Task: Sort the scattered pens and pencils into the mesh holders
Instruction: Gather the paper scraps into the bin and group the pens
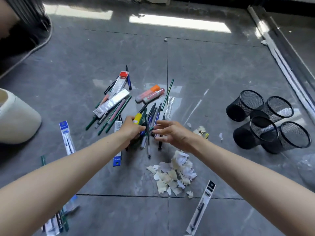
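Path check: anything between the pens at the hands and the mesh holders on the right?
Nothing tall. Only a few paper scraps lie on the floor between the pens in the left hand and the mesh holders; lifted pens would likely pass over them.

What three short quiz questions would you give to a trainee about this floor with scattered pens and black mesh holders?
1. How many black cylindrical wire-mesh holders are on the grey tiled floor?
2. True or false: the person's left grip holds a bundle of slim plastic pens, while the right grip is open.
3. What lies beside the right forearm? A) a heap of torn white paper scraps B) scissors C) a notebook
Key: 1) four; 2) true; 3) A
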`<state>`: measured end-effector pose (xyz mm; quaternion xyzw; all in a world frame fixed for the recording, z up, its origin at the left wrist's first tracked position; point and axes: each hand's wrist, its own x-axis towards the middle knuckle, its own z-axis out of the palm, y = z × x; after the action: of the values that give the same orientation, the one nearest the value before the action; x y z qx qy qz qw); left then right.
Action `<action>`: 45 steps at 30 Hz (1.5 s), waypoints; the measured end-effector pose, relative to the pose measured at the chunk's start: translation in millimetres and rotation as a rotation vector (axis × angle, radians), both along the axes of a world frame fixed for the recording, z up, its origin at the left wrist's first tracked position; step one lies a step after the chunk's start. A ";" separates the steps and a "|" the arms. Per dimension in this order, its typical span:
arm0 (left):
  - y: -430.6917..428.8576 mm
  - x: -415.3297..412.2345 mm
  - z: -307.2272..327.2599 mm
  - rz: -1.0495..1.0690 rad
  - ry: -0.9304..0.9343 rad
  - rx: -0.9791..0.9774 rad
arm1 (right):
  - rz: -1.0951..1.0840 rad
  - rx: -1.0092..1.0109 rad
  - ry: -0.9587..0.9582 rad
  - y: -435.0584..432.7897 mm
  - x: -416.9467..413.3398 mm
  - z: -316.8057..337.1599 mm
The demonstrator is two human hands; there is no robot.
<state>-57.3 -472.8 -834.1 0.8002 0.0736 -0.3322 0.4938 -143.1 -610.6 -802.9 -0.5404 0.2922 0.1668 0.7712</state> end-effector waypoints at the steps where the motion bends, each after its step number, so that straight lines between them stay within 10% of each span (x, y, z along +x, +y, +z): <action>1: 1.7 0.2 -3.9 -0.028 -0.042 0.063 | -0.023 0.002 0.013 -1.5 -0.2 -1.9; 7: 0.0 -14.7 -7.5 -0.243 -0.360 0.485 | -0.036 -0.254 0.059 -16.3 -11.8 -11.6; 15: -6.3 -98.7 -21.8 -0.683 -0.829 0.203 | 0.132 -1.355 0.100 -65.6 -68.0 -46.5; 22: 3.2 -187.3 -57.2 -0.612 -0.671 0.303 | 0.216 -1.191 0.275 -110.1 -95.5 -70.3; 35: -60.5 -136.9 -42.1 -0.412 -0.602 -0.180 | 0.292 -0.963 -0.253 -58.7 -129.9 -68.4; 45: -109.0 -61.8 -61.9 -1.010 -0.685 0.132 | 0.950 -1.362 -0.317 -51.5 -174.4 -71.1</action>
<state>-119.1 -581.7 -896.0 0.8266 -0.4570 -0.2439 0.2202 -317.5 -662.1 -874.0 -0.9697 -0.0408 0.1829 0.1567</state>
